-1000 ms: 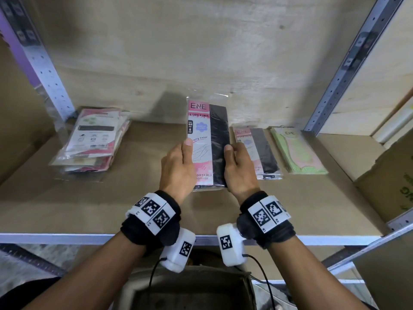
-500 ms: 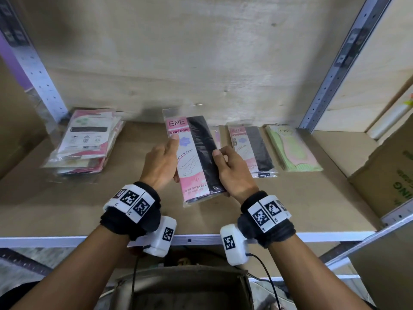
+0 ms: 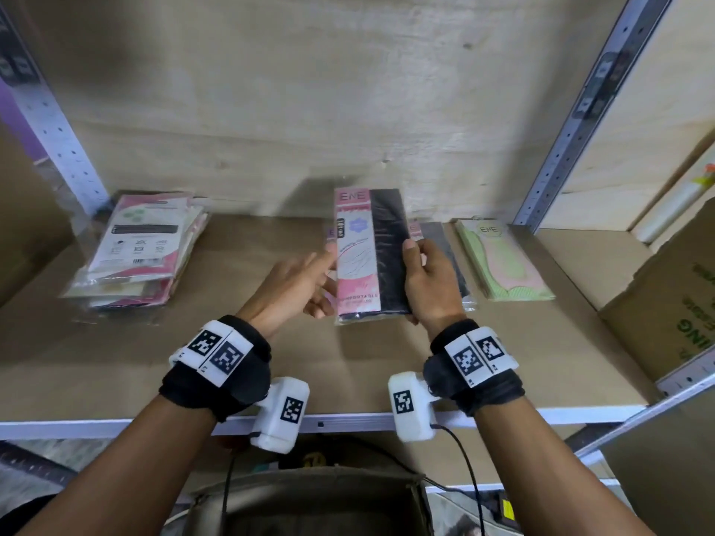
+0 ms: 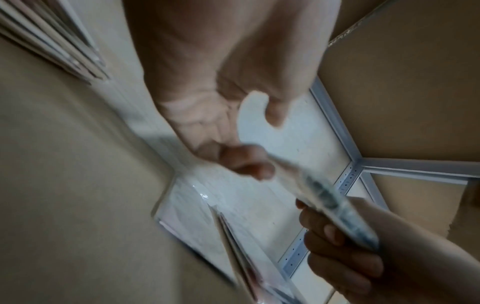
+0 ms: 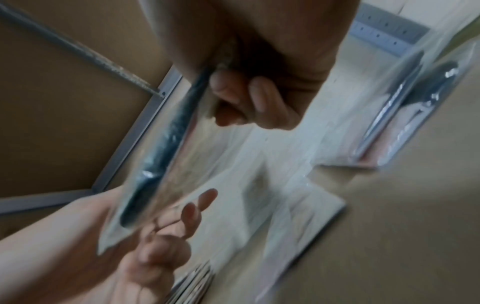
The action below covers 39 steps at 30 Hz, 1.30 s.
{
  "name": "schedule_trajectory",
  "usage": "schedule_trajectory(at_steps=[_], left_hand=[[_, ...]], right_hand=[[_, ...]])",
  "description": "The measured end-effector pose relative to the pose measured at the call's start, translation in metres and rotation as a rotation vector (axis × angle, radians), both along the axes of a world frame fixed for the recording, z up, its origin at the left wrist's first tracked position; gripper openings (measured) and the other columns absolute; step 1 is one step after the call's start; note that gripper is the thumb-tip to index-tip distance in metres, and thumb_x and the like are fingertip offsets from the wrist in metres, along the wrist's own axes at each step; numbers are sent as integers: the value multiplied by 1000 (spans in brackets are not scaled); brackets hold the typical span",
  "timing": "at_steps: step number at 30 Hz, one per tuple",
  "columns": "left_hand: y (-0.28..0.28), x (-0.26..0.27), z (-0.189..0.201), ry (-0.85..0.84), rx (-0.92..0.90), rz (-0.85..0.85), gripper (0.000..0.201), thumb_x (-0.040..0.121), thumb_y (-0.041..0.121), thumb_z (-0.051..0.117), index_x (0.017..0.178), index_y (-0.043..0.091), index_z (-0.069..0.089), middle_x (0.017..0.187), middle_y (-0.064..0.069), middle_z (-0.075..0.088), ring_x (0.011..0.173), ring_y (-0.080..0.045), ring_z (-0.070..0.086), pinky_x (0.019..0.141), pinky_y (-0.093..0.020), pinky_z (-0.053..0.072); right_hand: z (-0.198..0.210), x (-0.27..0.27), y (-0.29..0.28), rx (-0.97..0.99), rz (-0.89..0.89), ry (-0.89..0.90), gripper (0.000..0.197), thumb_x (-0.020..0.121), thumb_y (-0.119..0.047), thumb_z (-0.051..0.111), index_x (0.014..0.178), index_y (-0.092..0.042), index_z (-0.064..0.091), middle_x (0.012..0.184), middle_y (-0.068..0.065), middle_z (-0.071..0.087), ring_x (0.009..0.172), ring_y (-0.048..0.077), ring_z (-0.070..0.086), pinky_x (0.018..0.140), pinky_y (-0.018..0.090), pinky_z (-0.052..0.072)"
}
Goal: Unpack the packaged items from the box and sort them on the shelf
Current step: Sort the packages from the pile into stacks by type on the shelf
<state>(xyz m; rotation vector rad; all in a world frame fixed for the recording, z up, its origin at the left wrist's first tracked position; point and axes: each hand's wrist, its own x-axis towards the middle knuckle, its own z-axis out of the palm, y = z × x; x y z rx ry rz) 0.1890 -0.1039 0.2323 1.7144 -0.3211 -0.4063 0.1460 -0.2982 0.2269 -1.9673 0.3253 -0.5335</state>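
Observation:
A pink and black stocking packet (image 3: 371,257) is held upright above the shelf board (image 3: 271,361). My right hand (image 3: 421,272) grips its right edge, thumb on the front; the right wrist view shows those fingers (image 5: 246,102) curled behind the packet (image 5: 166,144). Just left of the packet, my left hand (image 3: 309,280) is open with its fingertips at the left edge. In the left wrist view the left hand's (image 4: 233,144) palm is bare and the packet (image 4: 332,203) sits in the right hand alone. A matching packet (image 3: 445,245) lies partly hidden behind my right hand.
A stack of pink and white packets (image 3: 143,245) lies at the shelf's left. A green and pink packet (image 3: 503,261) lies at the right, near a metal upright (image 3: 572,121). A cardboard box (image 3: 673,303) stands at far right. An open box (image 3: 309,504) sits below the shelf edge.
The packet has moved right and straightened from its tilt. My left hand has let go of its left edge and opened; my right hand keeps its grip.

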Motion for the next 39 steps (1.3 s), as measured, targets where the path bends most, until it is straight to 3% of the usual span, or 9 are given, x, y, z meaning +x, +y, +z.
schedule_trajectory(at_steps=[2,5,9,12,16,20,25,31,39], left_hand=[[-4,-2,1,56,-63,-124,31,94,39,67,117,19,64,81,-2,73,64,-17,66,55,-23,53],[-17,0,-3,52,-114,-165,34,89,15,75,121,16,65,81,-7,69,65,-17,65,62,-22,55],[-38,7,-5,7,-141,-93,25,88,9,75,111,19,72,91,-12,71,69,-21,68,70,-24,59],[-55,12,-6,-41,-130,-8,25,86,8,77,108,19,73,93,-10,77,67,-20,69,74,-31,63],[-82,18,-9,-99,-118,75,27,87,3,75,112,12,73,100,-12,77,77,-18,72,71,-29,61],[-102,26,-14,-95,-107,50,36,88,0,72,124,3,67,102,-9,75,78,-14,72,65,-20,56],[-119,29,-27,-46,-47,38,40,85,-4,74,124,-2,66,103,-13,74,78,-17,73,71,-25,61],[-123,30,-31,25,-6,-13,36,82,-9,75,117,-5,67,89,-8,72,62,-8,73,63,-19,60],[-124,30,-30,72,2,-40,38,81,-13,74,117,-4,68,94,-11,71,74,-16,72,63,-22,61]], right_hand=[[6,3,-16,-27,-11,38,32,104,-37,39,91,-11,51,75,7,55,74,33,61,48,36,45],[12,7,-32,-79,-1,146,29,103,-38,39,100,-14,55,98,11,64,93,32,63,74,37,52],[17,6,-46,100,52,275,39,93,-46,58,118,-17,50,103,2,64,82,16,66,62,31,54],[19,6,-59,133,120,327,51,85,-32,74,122,-17,43,104,5,65,81,13,68,65,28,57],[23,11,-75,54,22,306,41,85,-20,75,115,-19,47,110,9,66,97,25,67,91,48,56],[21,12,-89,22,-28,357,30,87,-20,73,106,-19,50,112,8,65,96,24,67,87,41,57],[10,9,-104,-79,-74,413,24,86,-22,74,99,-17,55,95,-1,60,82,14,60,58,17,39],[3,9,-108,-116,-66,505,20,84,-22,75,90,-17,58,88,-1,59,81,15,58,53,16,34],[3,8,-106,-128,-83,516,21,84,-20,75,90,-16,56,90,2,61,85,19,59,56,18,38]])
